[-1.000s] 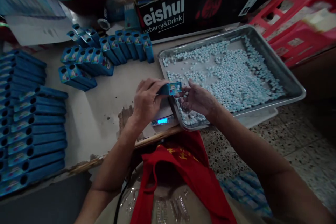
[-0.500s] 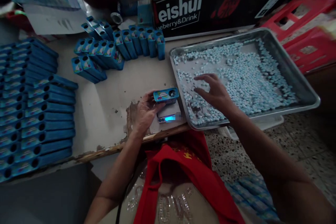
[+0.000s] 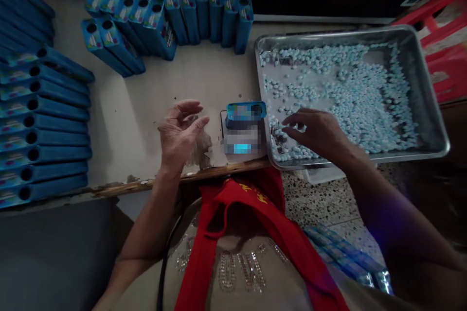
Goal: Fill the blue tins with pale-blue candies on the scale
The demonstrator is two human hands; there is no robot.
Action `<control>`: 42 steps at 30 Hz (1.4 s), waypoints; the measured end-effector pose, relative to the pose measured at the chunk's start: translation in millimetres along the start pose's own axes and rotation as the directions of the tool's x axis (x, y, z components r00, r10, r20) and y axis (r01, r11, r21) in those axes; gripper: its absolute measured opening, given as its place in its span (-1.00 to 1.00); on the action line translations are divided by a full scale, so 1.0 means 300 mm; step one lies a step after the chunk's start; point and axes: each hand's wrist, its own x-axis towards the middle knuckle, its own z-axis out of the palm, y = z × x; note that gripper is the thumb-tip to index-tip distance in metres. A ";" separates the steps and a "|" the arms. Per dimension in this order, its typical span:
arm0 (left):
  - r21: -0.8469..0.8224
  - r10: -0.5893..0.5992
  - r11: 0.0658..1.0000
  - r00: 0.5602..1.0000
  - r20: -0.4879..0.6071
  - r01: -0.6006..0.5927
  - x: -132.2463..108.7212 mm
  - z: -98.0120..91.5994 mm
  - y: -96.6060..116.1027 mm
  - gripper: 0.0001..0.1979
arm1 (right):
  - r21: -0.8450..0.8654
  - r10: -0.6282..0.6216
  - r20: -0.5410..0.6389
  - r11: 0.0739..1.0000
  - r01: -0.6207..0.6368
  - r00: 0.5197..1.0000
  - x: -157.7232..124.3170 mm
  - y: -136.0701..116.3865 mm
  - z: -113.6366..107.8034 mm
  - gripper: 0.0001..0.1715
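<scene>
A small blue candy box (image 3: 245,110) with a round hole in its top stands on a compact digital scale (image 3: 228,142) with a lit display. To the left of the scale is my left hand (image 3: 178,131), its fingers curved and apart, touching nothing. My right hand (image 3: 317,129) hovers over the near left part of a metal tray (image 3: 353,159). Its thumb and forefinger are bent with a narrow gap between them, and no candy shows in it. Pale blue candies (image 3: 359,102) lie spread across the tray.
Rows of similar blue boxes (image 3: 62,131) lie at the left, and several more (image 3: 204,12) stand at the back. Behind the tray is a black carton (image 3: 310,0). A red plastic stool (image 3: 443,58) is at the far right. The worktable's worn wooden edge (image 3: 142,184) runs in front.
My left hand has let go of the blue box and drawn left; the box now stands on the scale. My right hand's fingers have come closer together over the tray. The view has shifted.
</scene>
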 end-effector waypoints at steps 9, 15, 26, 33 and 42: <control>0.121 0.139 0.983 0.990 0.004 -0.139 -0.007 -0.020 0.056 -0.56 | -0.263 -0.073 -0.007 0.962 0.069 0.997 -0.023 -0.053 0.043 -0.68; 0.351 0.329 0.853 0.920 0.212 -0.386 0.014 0.038 0.125 -0.45 | -0.187 -0.053 -0.104 0.982 0.032 0.993 0.019 -0.065 -0.009 -0.66; 0.533 0.244 0.683 0.844 0.478 -0.499 0.027 0.141 0.165 -0.17 | -0.146 -0.105 -0.059 0.985 0.096 0.993 0.051 -0.048 -0.005 -0.73; 0.407 0.191 0.839 0.895 0.402 -0.362 0.020 0.142 0.082 -0.14 | 0.086 0.000 -0.191 0.996 0.017 0.982 0.009 -0.057 0.010 -0.72; 0.357 0.535 0.639 0.727 0.430 -0.681 0.075 0.231 0.097 -0.57 | 0.966 0.285 0.151 0.160 -0.202 0.947 0.075 -0.209 0.103 -0.51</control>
